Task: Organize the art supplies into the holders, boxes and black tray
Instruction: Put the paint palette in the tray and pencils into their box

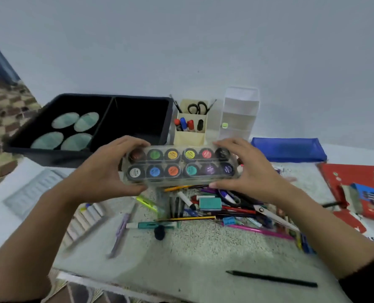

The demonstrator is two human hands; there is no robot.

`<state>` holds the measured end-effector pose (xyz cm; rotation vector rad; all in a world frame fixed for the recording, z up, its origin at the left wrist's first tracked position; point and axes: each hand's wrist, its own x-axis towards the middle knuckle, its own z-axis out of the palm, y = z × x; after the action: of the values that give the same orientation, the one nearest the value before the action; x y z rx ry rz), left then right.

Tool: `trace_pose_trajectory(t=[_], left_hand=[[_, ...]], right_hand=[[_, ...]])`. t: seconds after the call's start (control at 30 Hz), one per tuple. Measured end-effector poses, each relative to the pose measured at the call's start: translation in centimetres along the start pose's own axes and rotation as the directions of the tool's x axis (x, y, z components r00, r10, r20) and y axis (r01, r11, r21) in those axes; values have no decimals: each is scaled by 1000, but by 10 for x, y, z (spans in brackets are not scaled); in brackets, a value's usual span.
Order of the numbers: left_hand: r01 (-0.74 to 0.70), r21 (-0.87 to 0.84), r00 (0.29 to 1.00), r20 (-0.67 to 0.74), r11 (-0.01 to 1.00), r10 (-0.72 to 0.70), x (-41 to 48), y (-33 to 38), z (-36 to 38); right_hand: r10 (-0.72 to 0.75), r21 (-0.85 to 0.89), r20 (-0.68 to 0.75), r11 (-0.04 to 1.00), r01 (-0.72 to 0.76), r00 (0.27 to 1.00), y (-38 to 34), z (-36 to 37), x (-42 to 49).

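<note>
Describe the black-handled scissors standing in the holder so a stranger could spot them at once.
Start at the black plastic tray on the far left; the cream desk holder stands just right of it. The black-handled scissors stick up, handles uppermost, from its rear compartment, behind the red-, blue- and black-capped markers. They alone there show two finger loops.

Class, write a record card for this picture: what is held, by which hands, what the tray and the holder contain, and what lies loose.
held: paint set, over the pile
hands: left hand grips its left end, right hand its right end
tray: four oval discs in the left compartment
holder: scissors and markers, upright
loose: pile of pens and pencils; black pencil apart, nearest the person
</note>
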<state>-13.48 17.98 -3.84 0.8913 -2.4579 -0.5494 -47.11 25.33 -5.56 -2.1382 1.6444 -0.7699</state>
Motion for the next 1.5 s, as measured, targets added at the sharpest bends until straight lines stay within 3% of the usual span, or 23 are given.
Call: trace_pose_trajectory(t=[0.23, 0.53, 0.77, 1.03, 1.17, 1.23, 1.33, 1.5], left_hand=[[50, -54, 998, -36, 997, -52, -13, -38, -18], [94, -5, 979, -183, 996, -93, -13, -39, -25], [253, -21, 930, -270, 967, -249, -20, -50, -29], [399, -106, 826, -390, 911, -407, 6, -69, -9], [483, -89, 752, -467, 871, -465, 21, -76, 15], [521, -53, 737, -475, 852, -480, 30, -76, 24], [579, -2, 727, -452, 816, -517, 37, -78, 34], [668, 127, 717, -375, 733, -588, 47, -82, 38]], right_hand=[[11, 38, 47, 999, -13, 999, -16, 32, 36], [-148, 38, 24, 988, 147, 989, -18, 30, 84], [-264, -8, 126, 964, 267, 956, -33, 34, 155], [-287, 15, 80, 958, 287, 955, -17, 74, 210], [-312, -119, 82, 940, 320, 947, -17, 80, 232], [-318, -220, 155, 912, 346, 935, -22, 81, 239], [-315, -361, 269, 843, 398, 910, -27, 83, 241], [-337, -498, 300, 743, 448, 892, -26, 89, 239]])
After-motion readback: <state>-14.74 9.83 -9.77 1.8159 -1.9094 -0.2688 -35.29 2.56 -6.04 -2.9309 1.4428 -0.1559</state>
